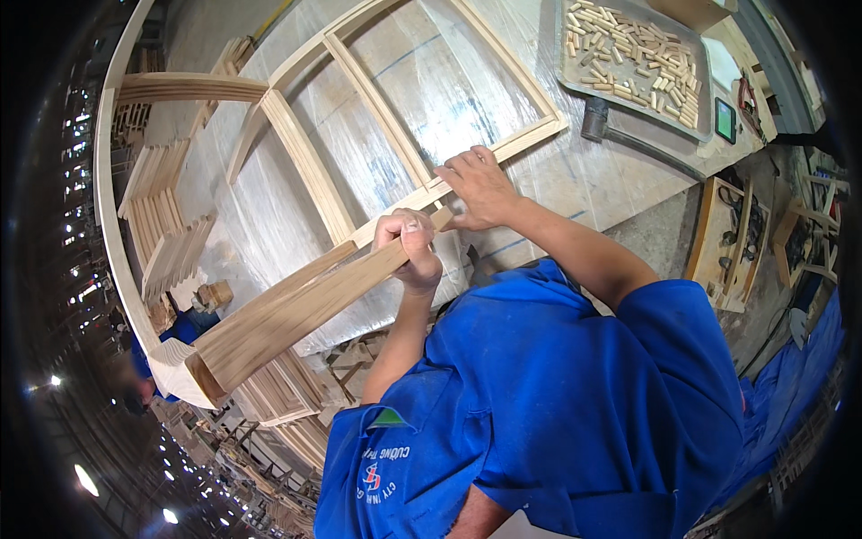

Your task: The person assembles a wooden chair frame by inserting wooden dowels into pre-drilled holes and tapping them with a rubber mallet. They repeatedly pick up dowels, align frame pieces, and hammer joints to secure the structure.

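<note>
A plastic-sheeted counter (575,180) is carrying a pale wooden window frame (386,135) lying flat, its near rail sitting by the counter's front edge. The step looks like fitting a long wooden slat (296,310) into that rail. The left hand (411,247) is wrapping its grip fully around the slat's inner end; the right hand (480,184) is pressing flat, fingers spread, on the rail. Next calls for lining up the slat's end squarely. Its outer end is overhanging open air. A tray of dowels (633,58) is lying well apart.
</note>
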`<state>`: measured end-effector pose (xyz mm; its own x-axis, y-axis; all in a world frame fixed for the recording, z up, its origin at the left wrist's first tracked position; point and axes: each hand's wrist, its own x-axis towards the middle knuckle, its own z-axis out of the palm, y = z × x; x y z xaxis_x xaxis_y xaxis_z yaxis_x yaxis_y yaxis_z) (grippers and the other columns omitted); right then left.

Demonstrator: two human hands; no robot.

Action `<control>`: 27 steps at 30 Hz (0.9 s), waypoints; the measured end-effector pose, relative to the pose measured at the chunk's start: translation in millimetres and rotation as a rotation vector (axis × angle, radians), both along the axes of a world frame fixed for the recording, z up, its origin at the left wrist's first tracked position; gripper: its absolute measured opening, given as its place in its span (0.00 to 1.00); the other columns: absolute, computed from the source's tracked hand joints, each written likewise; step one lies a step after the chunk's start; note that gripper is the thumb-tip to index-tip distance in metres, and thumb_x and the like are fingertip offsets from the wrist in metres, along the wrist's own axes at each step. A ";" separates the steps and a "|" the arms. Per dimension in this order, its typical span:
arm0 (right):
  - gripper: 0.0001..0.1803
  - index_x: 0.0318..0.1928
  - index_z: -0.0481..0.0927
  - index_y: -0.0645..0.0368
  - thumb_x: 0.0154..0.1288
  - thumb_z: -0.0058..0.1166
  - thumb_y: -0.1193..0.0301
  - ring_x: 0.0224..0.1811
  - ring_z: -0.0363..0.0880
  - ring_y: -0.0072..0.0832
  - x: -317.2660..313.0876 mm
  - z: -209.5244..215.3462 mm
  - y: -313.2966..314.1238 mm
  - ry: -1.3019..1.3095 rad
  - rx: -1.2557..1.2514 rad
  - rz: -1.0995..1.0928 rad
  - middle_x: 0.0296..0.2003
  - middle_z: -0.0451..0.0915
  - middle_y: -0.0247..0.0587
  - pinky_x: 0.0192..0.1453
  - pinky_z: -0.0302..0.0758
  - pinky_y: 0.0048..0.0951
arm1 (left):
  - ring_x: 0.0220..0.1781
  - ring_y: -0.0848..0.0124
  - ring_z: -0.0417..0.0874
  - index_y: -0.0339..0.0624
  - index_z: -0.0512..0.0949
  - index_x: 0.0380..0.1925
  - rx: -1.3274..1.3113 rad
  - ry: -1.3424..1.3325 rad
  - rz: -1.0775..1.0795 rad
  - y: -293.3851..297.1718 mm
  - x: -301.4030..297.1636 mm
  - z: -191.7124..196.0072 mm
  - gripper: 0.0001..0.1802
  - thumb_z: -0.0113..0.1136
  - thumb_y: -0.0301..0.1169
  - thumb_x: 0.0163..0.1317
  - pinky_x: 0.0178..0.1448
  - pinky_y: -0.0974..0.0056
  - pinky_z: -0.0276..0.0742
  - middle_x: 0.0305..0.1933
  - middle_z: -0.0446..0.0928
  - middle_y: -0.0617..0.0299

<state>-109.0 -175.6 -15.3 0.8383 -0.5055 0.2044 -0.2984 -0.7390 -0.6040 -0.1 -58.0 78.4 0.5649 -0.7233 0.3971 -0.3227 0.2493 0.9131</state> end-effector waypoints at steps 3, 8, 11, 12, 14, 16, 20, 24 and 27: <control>0.51 0.64 0.77 0.60 0.45 0.76 0.41 0.63 0.72 0.43 0.7 0.2 0.9 -0.011 -0.022 -0.007 0.53 0.78 0.46 0.77 0.55 0.51 | 0.23 0.72 0.70 0.40 0.64 0.31 0.000 -0.020 0.024 -0.8 -2.0 -2.4 0.10 0.44 0.25 0.75 0.31 0.63 0.71 0.21 0.71 0.58; 0.50 0.66 0.75 0.57 0.47 0.76 0.43 0.62 0.71 0.42 1.8 4.6 -0.4 0.116 -0.040 0.046 0.54 0.77 0.43 0.74 0.56 0.50 | 0.23 0.73 0.70 0.39 0.63 0.32 -0.005 -0.004 0.045 1.0 -4.3 -8.0 0.09 0.44 0.23 0.75 0.31 0.65 0.70 0.21 0.72 0.58; 0.48 0.67 0.73 0.56 0.44 0.77 0.55 0.63 0.71 0.44 2.2 8.9 0.7 0.139 0.021 0.056 0.56 0.76 0.43 0.75 0.57 0.52 | 0.23 0.75 0.70 0.39 0.64 0.33 -0.002 -0.002 0.070 0.8 -5.7 -9.8 0.08 0.46 0.23 0.74 0.31 0.66 0.70 0.22 0.73 0.58; 0.48 0.67 0.73 0.55 0.44 0.77 0.55 0.63 0.71 0.44 2.2 10.3 0.1 0.152 0.017 0.059 0.56 0.76 0.43 0.74 0.58 0.52 | 0.23 0.75 0.70 0.39 0.64 0.33 -0.003 -0.003 0.087 0.0 -6.7 -10.0 0.08 0.47 0.22 0.74 0.31 0.66 0.70 0.22 0.73 0.59; 0.48 0.67 0.74 0.55 0.44 0.77 0.55 0.63 0.71 0.44 2.8 11.6 -1.7 0.177 0.005 0.063 0.56 0.76 0.43 0.72 0.59 0.51 | 0.24 0.76 0.71 0.39 0.65 0.33 -0.013 -0.001 0.105 -1.9 -7.4 -10.9 0.07 0.48 0.22 0.74 0.31 0.67 0.70 0.22 0.74 0.59; 0.48 0.66 0.75 0.55 0.46 0.77 0.46 0.61 0.73 0.43 1.9 12.0 -1.4 0.170 -0.050 0.049 0.55 0.78 0.44 0.71 0.59 0.50 | 0.24 0.76 0.72 0.39 0.66 0.34 -0.033 0.006 0.103 -4.2 -7.4 -11.8 0.07 0.48 0.22 0.73 0.31 0.67 0.71 0.23 0.74 0.59; 0.50 0.65 0.77 0.56 0.45 0.77 0.40 0.60 0.75 0.44 4.3 14.5 1.9 0.100 -0.102 0.033 0.54 0.79 0.46 0.70 0.61 0.50 | 0.24 0.75 0.74 0.39 0.67 0.34 -0.058 -0.066 0.100 1.8 2.1 -22.8 0.05 0.49 0.20 0.72 0.32 0.68 0.74 0.24 0.74 0.60; 0.52 0.65 0.77 0.58 0.45 0.75 0.38 0.60 0.75 0.44 4.6 23.6 2.4 0.162 -0.055 0.030 0.54 0.80 0.47 0.70 0.61 0.51 | 0.30 0.79 0.72 0.39 0.70 0.33 -0.139 0.044 0.119 0.4 -5.8 -25.9 0.06 0.54 0.19 0.69 0.32 0.68 0.69 0.30 0.73 0.65; 0.51 0.64 0.77 0.58 0.46 0.74 0.37 0.61 0.75 0.45 6.6 29.8 3.2 0.191 -0.077 0.019 0.54 0.80 0.47 0.71 0.60 0.53 | 0.30 0.72 0.74 0.39 0.72 0.28 -0.002 -0.108 0.214 2.1 1.6 -36.0 0.08 0.57 0.20 0.67 0.35 0.62 0.73 0.30 0.74 0.60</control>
<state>-102.4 -172.5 14.5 0.8747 -0.4784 0.0777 -0.3880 -0.7872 -0.4794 1.5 -55.9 42.4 0.6592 -0.5909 0.4650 -0.4644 0.1665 0.8698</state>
